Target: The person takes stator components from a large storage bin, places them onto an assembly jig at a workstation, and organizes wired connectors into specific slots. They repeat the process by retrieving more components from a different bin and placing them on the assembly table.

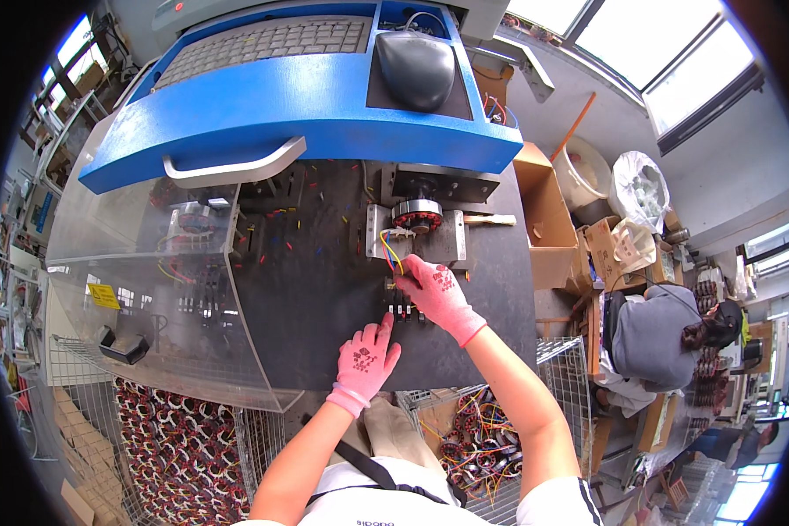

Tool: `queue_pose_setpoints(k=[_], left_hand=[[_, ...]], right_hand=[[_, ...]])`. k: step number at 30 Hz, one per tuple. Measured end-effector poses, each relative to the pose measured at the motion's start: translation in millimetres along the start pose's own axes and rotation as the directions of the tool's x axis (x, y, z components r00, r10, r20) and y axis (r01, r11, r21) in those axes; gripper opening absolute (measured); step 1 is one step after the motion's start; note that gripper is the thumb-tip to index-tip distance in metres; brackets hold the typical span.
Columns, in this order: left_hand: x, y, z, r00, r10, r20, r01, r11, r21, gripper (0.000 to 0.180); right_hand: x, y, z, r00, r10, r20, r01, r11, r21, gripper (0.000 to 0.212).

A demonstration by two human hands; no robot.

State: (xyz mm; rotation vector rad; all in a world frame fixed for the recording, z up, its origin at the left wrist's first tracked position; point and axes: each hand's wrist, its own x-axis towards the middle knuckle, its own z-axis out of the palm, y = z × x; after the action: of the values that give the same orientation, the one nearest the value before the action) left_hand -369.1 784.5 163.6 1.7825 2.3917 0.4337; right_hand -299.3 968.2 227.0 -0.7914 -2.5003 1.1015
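Both my hands wear pink gloves. My right hand [438, 296] pinches the loose ends of the yellow, blue and red wires [391, 252]. These wires lead from a motor stator [417, 216] with red windings, seated on a metal fixture [458, 235]. Nearer to me, my left hand [366, 359] has its index finger stretched to a small row of black terminal clips [405, 310], its thumb apart and nothing visibly held. The fingertip appears to touch the leftmost clip.
A blue console [237, 114] with keyboard and mouse [415, 70] spans the far side. At left stands a clear plastic cover [158, 298]. Small coloured wire scraps lie on the dark tabletop [316, 289]. Below are wire baskets of stators [482, 438]. Cardboard boxes and a seated person [662, 337] are at right.
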Motion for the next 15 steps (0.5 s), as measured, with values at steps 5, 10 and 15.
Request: queue_pose_setpoints(k=[5,10,15], left_hand=[[0.3,-0.5,4.2,1.000,0.017,0.015,-0.018,0.998,0.059,0.061],[0.1,-1.4,3.7,0.999,0.008,0.036,-0.011,0.998,0.067,0.062],[-2.5,-2.0,-7.7,1.000,-0.003,-0.015,0.000,0.980,-0.197,0.064]], right_hand=[[-1.2,3.7,6.1,0.999,-0.015,-0.038,0.013,0.998,-0.065,0.015],[0.3,3.3,13.8,0.999,0.012,-0.033,-0.014,0.998,-0.065,0.015],[-1.5,0.5,15.5,0.999,0.025,-0.043,-0.029,0.997,-0.074,0.017]])
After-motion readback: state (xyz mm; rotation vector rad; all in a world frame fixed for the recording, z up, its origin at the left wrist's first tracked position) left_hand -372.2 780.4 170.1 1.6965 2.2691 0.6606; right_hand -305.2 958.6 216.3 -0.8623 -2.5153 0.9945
